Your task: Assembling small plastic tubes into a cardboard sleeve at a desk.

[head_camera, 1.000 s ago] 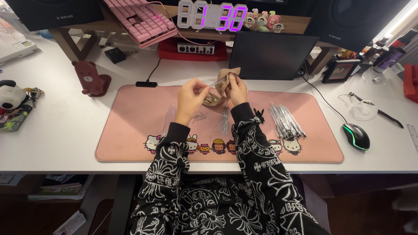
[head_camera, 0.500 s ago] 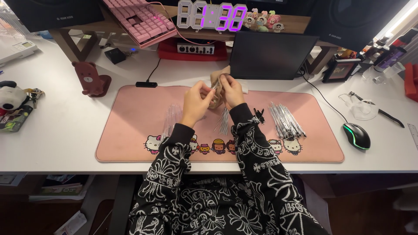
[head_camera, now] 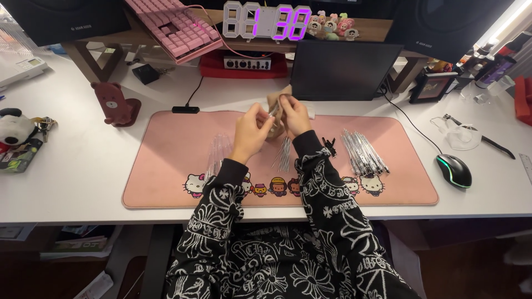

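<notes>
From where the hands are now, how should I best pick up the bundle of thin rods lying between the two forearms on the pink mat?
Take the bundle of thin rods near its middle, coming straight down from above. It lies flat on the pink mat, running toward and away from the person, so pinching across its narrow width probably gathers the rods together. The right hand sits closest, though both hands currently seem busy with a tan pouch.

Beige cloth (head_camera: 277,105), soft and matt; thin rods (head_camera: 284,154) shiny metal; pens (head_camera: 363,152) glossy clear plastic; pink mat (head_camera: 172,160) smooth matt; table (head_camera: 77,166) smooth white.
</notes>
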